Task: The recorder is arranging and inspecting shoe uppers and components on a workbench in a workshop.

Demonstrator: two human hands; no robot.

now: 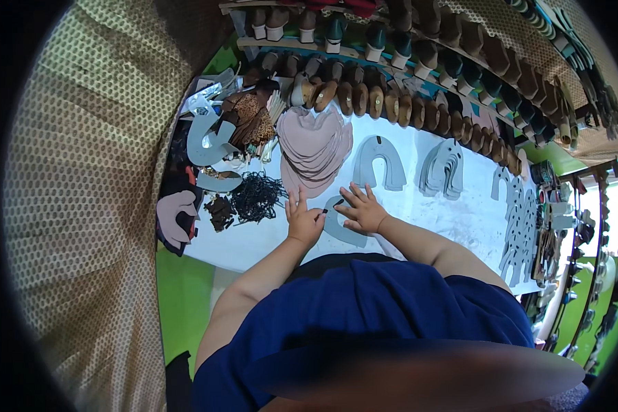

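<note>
My left hand (305,221) is at the left end of a grey U-shaped shoe-upper piece (342,233) on the white table. Its thumb and a finger pinch a small black strip (324,211), partly hidden by the fingers. Spread flat, the fingers of my right hand (364,209) rest over the same grey piece's right side. Just left of my left hand lies a tangled heap of black strips (256,197), with a smaller dark brown heap (219,212) beside it. Beyond the hands, another grey U-shaped piece (379,156) carries a small dark tab on its curve.
Pale pink cut pieces (314,154) are stacked at the table's far left. Leopard-print pieces (254,118) lie beyond the black heap. Stacked grey pieces (441,170) and a row of grey pieces (520,226) lie to the right. Brown shoe lasts (376,103) line the back.
</note>
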